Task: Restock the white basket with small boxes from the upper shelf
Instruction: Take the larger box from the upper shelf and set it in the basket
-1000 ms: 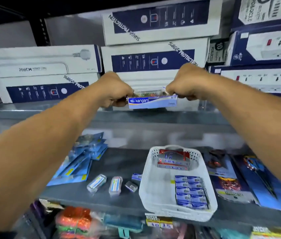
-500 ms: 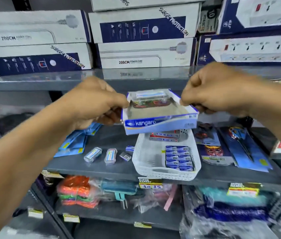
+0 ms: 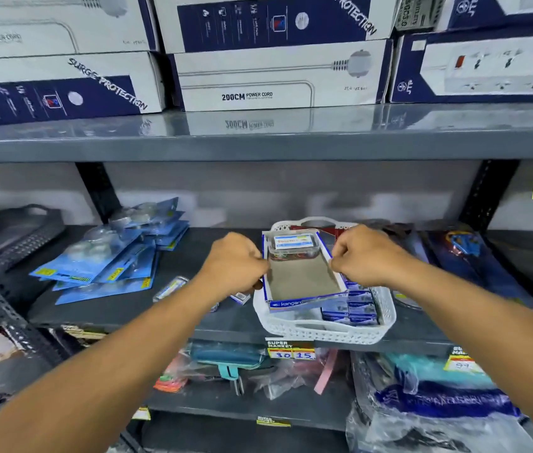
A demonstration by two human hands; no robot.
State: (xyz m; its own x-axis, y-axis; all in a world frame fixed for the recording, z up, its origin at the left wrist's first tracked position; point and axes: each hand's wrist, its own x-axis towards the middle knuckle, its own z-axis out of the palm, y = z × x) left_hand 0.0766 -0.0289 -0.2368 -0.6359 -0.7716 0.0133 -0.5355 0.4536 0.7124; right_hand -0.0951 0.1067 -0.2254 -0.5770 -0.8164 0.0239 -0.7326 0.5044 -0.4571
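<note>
An open blue-and-white Kangaro carton (image 3: 302,282) hangs just above the white basket (image 3: 324,330) on the middle shelf. My left hand (image 3: 234,264) grips its left wall and my right hand (image 3: 364,256) grips its right wall. A clear plastic case with a blue label (image 3: 293,244) lies at the carton's far end; the rest of its floor is bare. Small blue boxes (image 3: 351,308) sit in the basket's right side, partly hidden by the carton. Red packs at the basket's back are mostly covered.
Large white and navy power-strip boxes (image 3: 275,76) fill the upper shelf (image 3: 258,138). Blue blister packs (image 3: 111,263) lie left of the basket, small loose packs (image 3: 170,287) beside my left wrist, scissors packs (image 3: 464,253) to the right. A dark basket (image 3: 10,233) stands far left.
Both hands have brought the open carton down from the upper shelf to just over the white basket. The view has tilted down with them.
</note>
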